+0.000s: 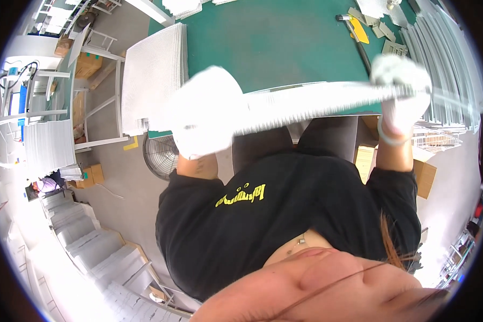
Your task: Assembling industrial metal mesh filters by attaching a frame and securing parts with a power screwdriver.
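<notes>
"In the head view, where's the white sheet [311,101]?"

"It's between the two hands, in front of the black shirt [306,188]. The left hand [209,115] is at one end and the right hand [402,80] is at the other."

"What are the hands doing?"

"Both wear white gloves. The right one is pinching its end of the sheet. The left one is too bright and blurry, so I can't tell if its fingers pinch or spread."

"Where are the edges?"

"The sheet goes across the near edge of the green surface [263,48], by the legs [327,134]. Past it there's a wide green space. A white pile [153,80] is just beside the left hand. A long tool [361,52] and another pile [440,59] sit near the right hand."
</notes>
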{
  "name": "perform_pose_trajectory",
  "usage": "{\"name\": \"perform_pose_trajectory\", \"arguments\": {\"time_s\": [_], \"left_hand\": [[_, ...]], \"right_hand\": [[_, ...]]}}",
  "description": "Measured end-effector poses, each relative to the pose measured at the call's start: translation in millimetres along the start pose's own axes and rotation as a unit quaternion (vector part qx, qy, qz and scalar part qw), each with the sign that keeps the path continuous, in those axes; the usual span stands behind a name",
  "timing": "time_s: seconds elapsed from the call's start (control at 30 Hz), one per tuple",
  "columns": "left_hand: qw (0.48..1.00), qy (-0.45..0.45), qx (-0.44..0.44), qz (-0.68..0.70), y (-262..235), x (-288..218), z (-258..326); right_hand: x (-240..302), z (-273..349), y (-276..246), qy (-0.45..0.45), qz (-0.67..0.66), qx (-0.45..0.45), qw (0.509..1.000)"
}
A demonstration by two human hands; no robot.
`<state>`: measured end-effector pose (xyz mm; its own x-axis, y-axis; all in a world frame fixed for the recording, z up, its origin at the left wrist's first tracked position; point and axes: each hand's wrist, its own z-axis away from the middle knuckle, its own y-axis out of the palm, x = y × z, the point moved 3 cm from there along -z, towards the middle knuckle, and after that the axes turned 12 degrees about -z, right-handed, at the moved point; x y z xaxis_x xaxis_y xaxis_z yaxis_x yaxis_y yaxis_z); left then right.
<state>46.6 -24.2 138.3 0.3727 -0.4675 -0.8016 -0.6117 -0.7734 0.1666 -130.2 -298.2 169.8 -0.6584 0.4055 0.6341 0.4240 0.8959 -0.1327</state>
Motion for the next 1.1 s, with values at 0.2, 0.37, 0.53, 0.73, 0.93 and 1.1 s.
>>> {"name": "perform_pose_trajectory", "arguments": {"time_s": [0.2,0.37,0.53,0.73,0.93,1.1], "left_hand": [[0.76,-0.074,0.646,0.003,21.3,103.0,23.9],[0.706,-0.087,0.62,-0.33,16.7,140.7,36.7],[0.758,-0.168,0.606,-0.173,13.7,94.9,-2.7],[0.96,0.228,0.115,-0.111,-0.5,-3.2,-24.2],[0.973,0.161,-0.022,-0.162,-4.9,14.8,-42.6],[0.979,0.193,-0.013,-0.07,13.7,3.8,-16.1]], "right_hand": [[28.3,47.2,20.1,-0.184,-0.241,0.111,0.946],[18.3,50.2,23.6,-0.138,-0.254,0.315,0.904],[31.7,42.6,18.2,-0.162,-0.186,0.166,0.955],[-32.9,11.5,-7.9,0.069,0.044,-0.151,0.985],[-39.3,-0.7,4.3,0.085,-0.062,-0.208,0.972],[-31.4,8.5,1.2,0.04,-0.096,-0.124,0.987]]}}
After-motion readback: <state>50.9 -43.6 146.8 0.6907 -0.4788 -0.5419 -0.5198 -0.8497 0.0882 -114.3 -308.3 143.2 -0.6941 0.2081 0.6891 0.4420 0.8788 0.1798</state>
